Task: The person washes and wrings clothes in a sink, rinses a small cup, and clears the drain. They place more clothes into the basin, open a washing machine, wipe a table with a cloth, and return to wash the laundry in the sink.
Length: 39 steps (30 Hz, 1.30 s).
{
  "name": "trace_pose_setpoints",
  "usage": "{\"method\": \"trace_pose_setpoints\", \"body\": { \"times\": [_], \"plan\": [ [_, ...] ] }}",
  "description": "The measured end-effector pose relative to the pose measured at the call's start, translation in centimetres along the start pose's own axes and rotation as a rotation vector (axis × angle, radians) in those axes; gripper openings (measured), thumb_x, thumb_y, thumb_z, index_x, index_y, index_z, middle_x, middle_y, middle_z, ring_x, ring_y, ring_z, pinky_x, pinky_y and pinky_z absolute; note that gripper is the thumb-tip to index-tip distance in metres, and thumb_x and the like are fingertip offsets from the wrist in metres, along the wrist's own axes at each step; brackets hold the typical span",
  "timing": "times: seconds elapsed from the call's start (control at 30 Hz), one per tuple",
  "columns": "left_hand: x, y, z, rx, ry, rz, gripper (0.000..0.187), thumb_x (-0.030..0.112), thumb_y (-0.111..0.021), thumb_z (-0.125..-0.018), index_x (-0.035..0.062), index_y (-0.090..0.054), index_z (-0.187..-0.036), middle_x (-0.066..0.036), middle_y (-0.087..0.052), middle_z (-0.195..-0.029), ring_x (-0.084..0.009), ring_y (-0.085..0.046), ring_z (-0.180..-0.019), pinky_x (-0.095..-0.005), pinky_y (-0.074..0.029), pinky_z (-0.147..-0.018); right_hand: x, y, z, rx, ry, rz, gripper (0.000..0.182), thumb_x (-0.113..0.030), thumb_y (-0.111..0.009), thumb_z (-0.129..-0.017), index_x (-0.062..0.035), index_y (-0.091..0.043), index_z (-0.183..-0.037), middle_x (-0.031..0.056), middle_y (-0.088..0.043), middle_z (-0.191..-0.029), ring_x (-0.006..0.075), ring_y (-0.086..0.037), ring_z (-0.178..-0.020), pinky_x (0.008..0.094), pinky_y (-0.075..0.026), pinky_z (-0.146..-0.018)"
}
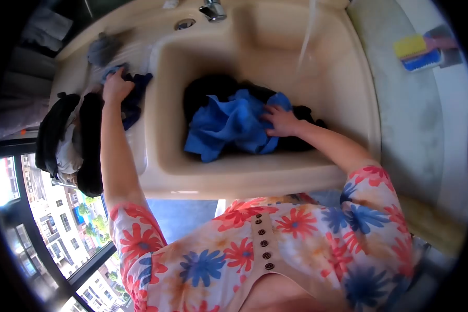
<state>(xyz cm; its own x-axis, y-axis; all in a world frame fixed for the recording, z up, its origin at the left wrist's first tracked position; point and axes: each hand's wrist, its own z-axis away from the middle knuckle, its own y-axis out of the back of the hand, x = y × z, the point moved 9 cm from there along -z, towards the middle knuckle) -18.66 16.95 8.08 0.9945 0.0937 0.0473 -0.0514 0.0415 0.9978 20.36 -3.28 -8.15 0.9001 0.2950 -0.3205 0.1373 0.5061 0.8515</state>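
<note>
My right hand (282, 120) is in the basin, its fingers closed on the right part of a crumpled blue cloth (226, 125). The blue cloth lies over black clothing (205, 87) at the bottom of the beige sink (166, 164). My left hand (118, 88) reaches to the ledge left of the basin. Its fingers are curled on a small greyish-blue cloth (114, 68), and the fingertips are partly hidden. Beside that hand, a dark navy garment (135, 98) lies on the ledge.
Black and white garments (68, 140) hang over the ledge's left edge, near a window (62, 223). A grey bundle (103, 49) sits farther back. The tap (213, 10) is at the rear. On the right counter lies a yellow and blue brush (418, 52).
</note>
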Motion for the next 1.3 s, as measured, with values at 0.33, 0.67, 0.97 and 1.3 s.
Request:
{"method": "trace_pose_setpoints", "body": {
  "times": [0.33,0.67,0.97,1.3],
  "plan": [
    [6.2,4.1,7.1,-0.158,0.036,1.426,0.025,0.001,-0.049,-0.064,-0.0015,-0.058,-0.087,-0.004,-0.052,-0.064,-0.0128,-0.049,-0.048,-0.0242,-0.043,-0.043,8.2,4.1,2.7,-0.043,-0.339,-0.917,0.046,-0.043,-0.052,-0.081,-0.0136,-0.051,-0.117,0.0058,-0.058,-0.105,0.0170,-0.053,-0.098,0.0358,-0.046,-0.076],
    [33.6,1.6,16.1,-0.667,-0.166,1.997,0.030,-0.002,-0.052,-0.063,-0.0013,-0.056,-0.093,-0.008,-0.054,-0.066,-0.0172,-0.055,-0.053,-0.0297,-0.048,-0.046,1.1,14.9,4.2,-0.119,0.395,-2.069,0.054,-0.055,-0.041,-0.083,-0.0141,-0.047,-0.119,0.0045,-0.055,-0.109,0.0163,-0.054,-0.098,0.0395,-0.047,-0.079],
    [43.2,-7.7,21.2,-0.785,-0.337,1.805,0.028,-0.003,-0.059,-0.067,0.0013,-0.057,-0.094,-0.004,-0.058,-0.076,-0.0111,-0.055,-0.065,-0.0232,-0.046,-0.060,13.1,8.4,8.2,0.062,-0.232,-1.815,0.038,-0.038,-0.053,-0.082,-0.0065,-0.053,-0.104,0.0070,-0.060,-0.095,0.0163,-0.060,-0.077,0.0307,-0.051,-0.070],
    [39.2,-10.7,23.8,-1.243,-0.536,1.425,0.038,0.007,-0.062,-0.069,0.0024,-0.058,-0.106,-0.006,-0.059,-0.093,-0.0102,-0.052,-0.074,-0.0209,-0.043,-0.066,10.6,6.2,10.3,-0.075,-0.336,-1.518,0.029,-0.023,-0.062,-0.075,-0.0041,-0.056,-0.096,0.0059,-0.060,-0.081,0.0136,-0.057,-0.062,0.0264,-0.049,-0.057]
  ]
}}
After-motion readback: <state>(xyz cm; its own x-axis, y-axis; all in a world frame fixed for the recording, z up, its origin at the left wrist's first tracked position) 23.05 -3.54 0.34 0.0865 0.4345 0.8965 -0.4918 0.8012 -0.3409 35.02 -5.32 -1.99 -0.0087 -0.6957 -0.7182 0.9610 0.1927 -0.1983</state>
